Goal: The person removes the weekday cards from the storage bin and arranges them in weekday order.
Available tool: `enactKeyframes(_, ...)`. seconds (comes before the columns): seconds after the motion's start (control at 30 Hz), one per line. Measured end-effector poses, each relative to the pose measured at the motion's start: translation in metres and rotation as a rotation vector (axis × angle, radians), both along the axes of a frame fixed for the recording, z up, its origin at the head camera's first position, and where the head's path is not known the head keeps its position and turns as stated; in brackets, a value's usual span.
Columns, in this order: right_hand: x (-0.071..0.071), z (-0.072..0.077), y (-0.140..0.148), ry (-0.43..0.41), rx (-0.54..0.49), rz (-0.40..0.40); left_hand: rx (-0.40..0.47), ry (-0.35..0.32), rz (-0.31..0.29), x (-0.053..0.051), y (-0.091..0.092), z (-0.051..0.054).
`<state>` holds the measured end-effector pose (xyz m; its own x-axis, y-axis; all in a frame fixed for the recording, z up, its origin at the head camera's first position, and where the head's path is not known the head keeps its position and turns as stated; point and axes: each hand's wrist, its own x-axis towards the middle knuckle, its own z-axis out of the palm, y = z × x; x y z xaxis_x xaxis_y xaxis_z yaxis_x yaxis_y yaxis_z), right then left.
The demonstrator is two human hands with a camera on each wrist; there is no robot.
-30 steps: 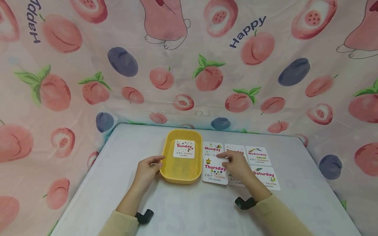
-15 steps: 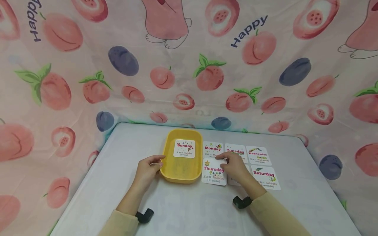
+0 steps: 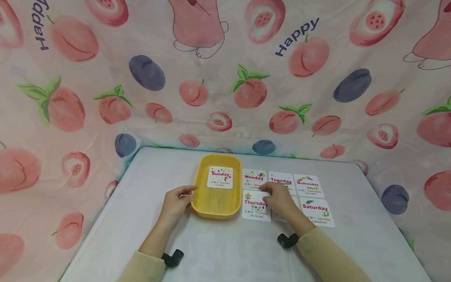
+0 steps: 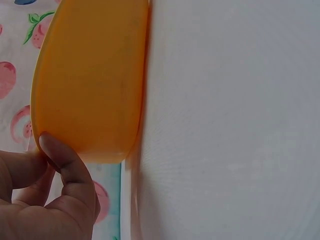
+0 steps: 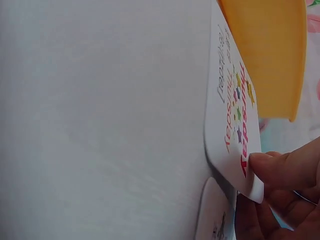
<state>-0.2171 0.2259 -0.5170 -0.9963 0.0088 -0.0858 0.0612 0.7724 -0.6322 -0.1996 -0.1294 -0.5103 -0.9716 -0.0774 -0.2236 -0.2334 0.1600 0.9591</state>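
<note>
My left hand (image 3: 176,201) pinches the left rim of a yellow plastic tray (image 3: 215,211); the left wrist view has the thumb against its outer wall. A white "Sunday" card (image 3: 220,178) lies in the tray. To the tray's right, my right hand (image 3: 280,199) pinches the right edge of a "Thursday" card (image 3: 254,211), thumb on the printed face in the right wrist view. This card sits just below the "Monday" card (image 3: 251,178). Another card (image 3: 279,216), partly hidden by the right hand, lies between "Thursday" and the "Saturday" card (image 3: 318,213).
A "Tuesday" card (image 3: 280,179) and a "Wednesday" card (image 3: 308,184) continue the back row beside "Monday". The cards lie on a white table (image 3: 211,250). Behind it hangs a pink fruit-patterned cloth (image 3: 225,66).
The right hand has shifted the "Thursday" card slightly down, off the lower part of "Monday", and straightened it. More of "Monday" and "Tuesday" now shows. The left hand has stayed on the tray.
</note>
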Motion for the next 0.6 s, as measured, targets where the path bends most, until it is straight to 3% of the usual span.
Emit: enactKeyframes(0.6,-0.0063,-0.0095,-0.0062,-0.02,0.017,-0.041,-0.02,0.0,0.0,0.001,0.0006,0.0018)
